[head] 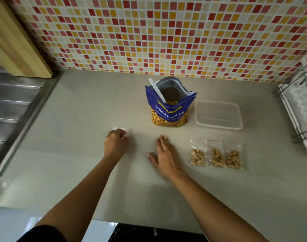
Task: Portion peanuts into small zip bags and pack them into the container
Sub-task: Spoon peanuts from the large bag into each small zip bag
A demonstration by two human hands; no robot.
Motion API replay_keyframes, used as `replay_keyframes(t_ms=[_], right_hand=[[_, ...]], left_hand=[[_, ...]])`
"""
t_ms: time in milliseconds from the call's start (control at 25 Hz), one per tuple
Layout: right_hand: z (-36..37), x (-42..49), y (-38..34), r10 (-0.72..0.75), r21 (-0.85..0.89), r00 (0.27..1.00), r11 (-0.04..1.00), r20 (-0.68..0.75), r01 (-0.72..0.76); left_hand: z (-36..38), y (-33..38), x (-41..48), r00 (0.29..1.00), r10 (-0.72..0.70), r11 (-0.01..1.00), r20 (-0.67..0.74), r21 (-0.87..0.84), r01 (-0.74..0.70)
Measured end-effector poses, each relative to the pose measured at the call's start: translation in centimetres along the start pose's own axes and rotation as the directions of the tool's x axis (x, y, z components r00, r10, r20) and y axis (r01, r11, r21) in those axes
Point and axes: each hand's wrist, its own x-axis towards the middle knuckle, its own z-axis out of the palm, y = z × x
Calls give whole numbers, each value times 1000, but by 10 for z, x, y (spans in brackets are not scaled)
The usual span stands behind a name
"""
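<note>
A blue bag of salted peanuts [168, 109] stands open at the middle of the counter, with a white spoon [157, 89] leaning inside it. To its right lies an empty clear plastic container [219, 114]. Three small zip bags filled with peanuts [216, 157] lie side by side at the front right. My left hand [115, 143] rests with curled fingers on a small stack of empty zip bags [122, 130]. Flat on the counter, my right hand [164, 155] holds nothing, just left of the filled bags.
A steel sink drainboard [14, 109] borders the counter on the left, with a wooden board [18, 49] leaning at the back. A wire rack [299, 109] stands at the right edge. A tiled wall [166, 32] closes the back.
</note>
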Motion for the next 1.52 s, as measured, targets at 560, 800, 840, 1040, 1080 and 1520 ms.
replay_keyframes(t_ms=[560,800,840,1040,1080,1520], right_hand=[[7,17,-29,221,452,954,885,-202,-109],[-1,44,-70,365,946,921,231,135,-230],[-1,46,-71,372,955,919,201,132,-218],[-11,45,-68,491,946,871,280,2,-160],[-14,43,-65,503,931,864,325,-19,-169],[-78,3,-48,178,823,975,569,-133,9]], left_hand=[[-15,-17,26,899,-239,839,366,-388,381],[-28,-17,12,888,-25,792,459,-532,298],[-28,-19,12,898,-28,793,439,-537,287],[-24,-33,16,954,-185,830,235,-482,280],[-24,-36,16,957,-200,885,209,-382,268],[-61,34,5,808,181,777,561,-585,232]])
